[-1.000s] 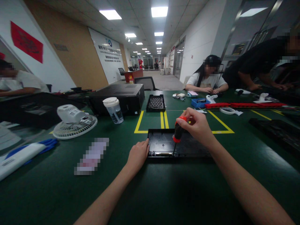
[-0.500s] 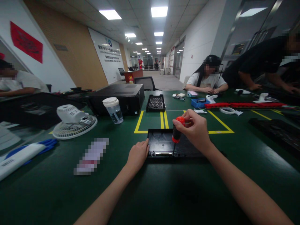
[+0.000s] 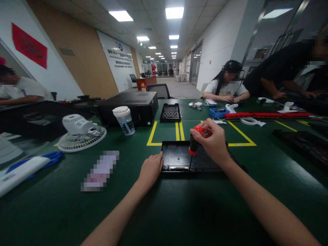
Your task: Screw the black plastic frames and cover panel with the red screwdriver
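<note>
A shallow black plastic casing (image 3: 176, 152) lies flat in front of me, with a light metallic strip (image 3: 179, 168) along its near edge. My left hand (image 3: 152, 165) grips the casing's left end, its fingertips at the side wall and the thumb out of sight. In my right hand (image 3: 212, 138) is a red and black screwdriver (image 3: 193, 149), held near the top of its handle between thumb and fingers. The shaft points down, its tip at the near edge by the right end of the strip. My right hand covers part of the casing's right side.
Beyond the casing is a black tray of small parts (image 3: 171, 113). To the left stand a lidded cup (image 3: 125, 123), a large black box (image 3: 130, 102) and a white fan (image 3: 82, 135). A blue bin (image 3: 218, 112) sits at the right back. Other people work around the table.
The screwdriver's handle and my right hand have shifted very slightly, while the tip stays at the same place. My left hand and the casing have not visibly moved.
</note>
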{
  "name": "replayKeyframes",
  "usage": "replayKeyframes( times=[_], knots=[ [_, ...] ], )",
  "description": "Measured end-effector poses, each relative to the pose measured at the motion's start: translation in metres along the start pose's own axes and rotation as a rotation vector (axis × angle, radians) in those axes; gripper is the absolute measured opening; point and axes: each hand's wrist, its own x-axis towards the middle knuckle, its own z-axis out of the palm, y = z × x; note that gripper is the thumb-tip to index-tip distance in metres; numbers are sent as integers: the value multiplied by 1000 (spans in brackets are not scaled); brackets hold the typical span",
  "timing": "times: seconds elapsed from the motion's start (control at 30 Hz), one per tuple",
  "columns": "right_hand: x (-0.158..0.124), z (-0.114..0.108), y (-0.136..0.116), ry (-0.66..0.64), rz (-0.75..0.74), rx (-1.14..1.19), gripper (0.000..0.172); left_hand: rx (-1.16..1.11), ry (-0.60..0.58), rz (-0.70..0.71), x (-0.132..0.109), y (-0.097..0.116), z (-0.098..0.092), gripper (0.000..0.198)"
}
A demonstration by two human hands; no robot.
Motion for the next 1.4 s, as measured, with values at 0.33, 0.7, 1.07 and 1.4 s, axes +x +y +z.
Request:
replayKeyframes(
  times=[0.33,0.7,1.07,1.4],
  knots=[
    [6,4,7,-218,208,356,24,-8,11,2,0,-2,2,40],
    [7,2,15,-473,278,651,29,4,11,4,0,-1,0,40],
    [5,8,20,-510,273,945,13,14,28,10,1,-3,5,40],
    [4,10,20,-577,241,925,15,30,25,12,1,-2,4,40]
  ],
)
